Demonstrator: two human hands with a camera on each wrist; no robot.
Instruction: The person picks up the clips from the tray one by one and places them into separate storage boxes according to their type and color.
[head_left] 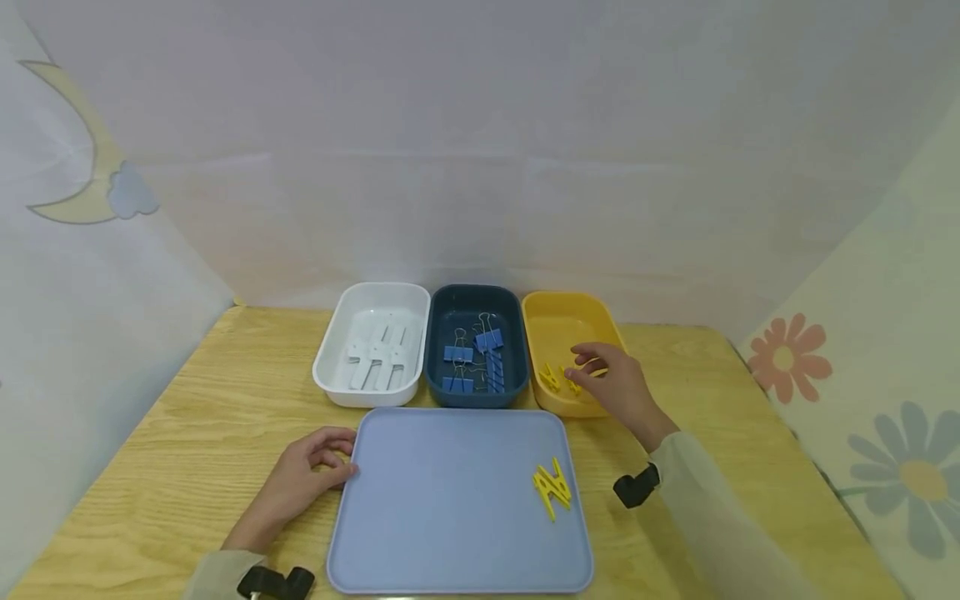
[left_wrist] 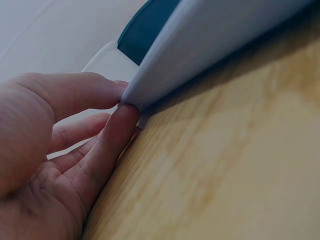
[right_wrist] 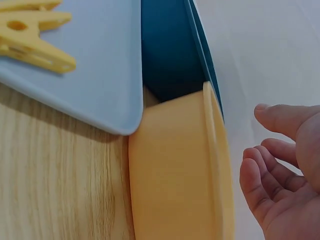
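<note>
A pale blue tray [head_left: 457, 508] lies on the table, its left rim pinched between the thumb and a finger of my left hand [head_left: 303, 475], as the left wrist view [left_wrist: 75, 145] shows at the tray edge [left_wrist: 170, 55]. Several yellow clothespins are in sight: some on the tray's right side [head_left: 552, 487], others in the yellow box [head_left: 573, 308]. Above that box hovers my right hand [head_left: 615, 387], fingers loosely bent and apart from the thumb, holding nothing. The right wrist view shows the hand [right_wrist: 285, 170] beyond the box's rim [right_wrist: 215, 150].
Left of the yellow box stands a dark blue box [head_left: 472, 300] with several blue binder clips [head_left: 457, 385]. Beside it, a white box [head_left: 382, 300] holds several white flat slotted pieces [head_left: 378, 354]. Pale cloth [head_left: 480, 167] hangs behind the wooden table [head_left: 187, 417].
</note>
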